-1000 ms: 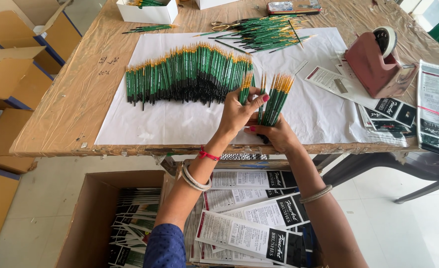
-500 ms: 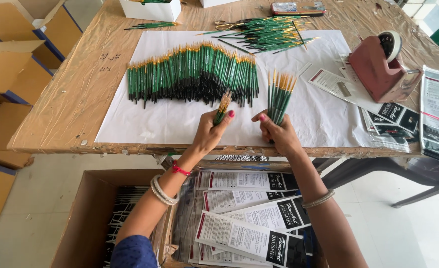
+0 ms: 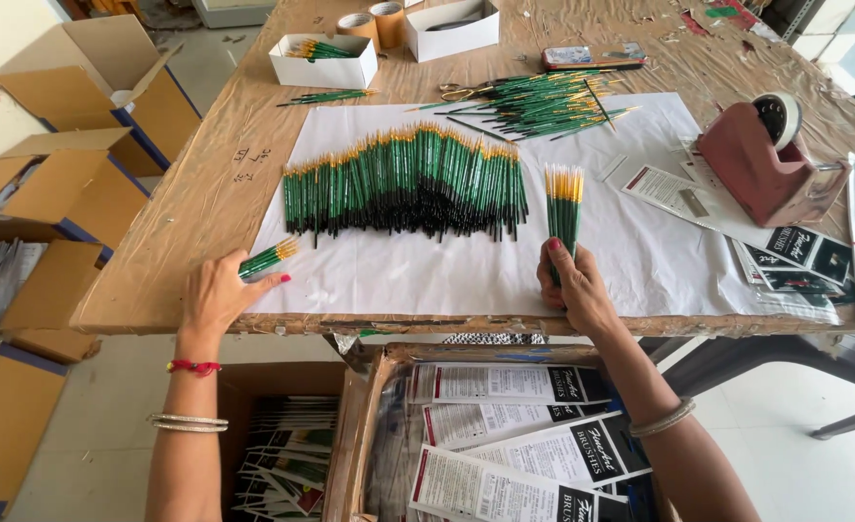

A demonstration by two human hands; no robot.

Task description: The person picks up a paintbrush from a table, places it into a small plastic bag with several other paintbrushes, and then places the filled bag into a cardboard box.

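Head view. I take the white paper sheet (image 3: 427,275) on the tabletop (image 3: 205,208) as landmark. My left hand (image 3: 217,295) rests at the sheet's near-left corner, its fingers pinching a small bunch of green brushes (image 3: 268,259) by the handle ends, bristle tips pointing up and right. My right hand (image 3: 574,290) sits on the sheet's near edge, right of centre, fingers closed around the dark lower handles of an upright bundle of green brushes (image 3: 564,208), the yellow-tipped ends fanning above the fist.

A long row of brushes (image 3: 408,184) lies across the middle of the sheet, just left of the upright bundle; a loose heap of brushes (image 3: 543,99) straddles its far edge. A red tape dispenser (image 3: 761,164) stands off the sheet's right side, with printed packets (image 3: 795,253) nearer me.

I judge each brush light, thin and stiff, with a smooth lacquered handle that slides readily against its neighbours; a bundle splays if held loosely. The bristle ends look soft and easily bent, so hold belongs on the lower handle, encircling the bunch.
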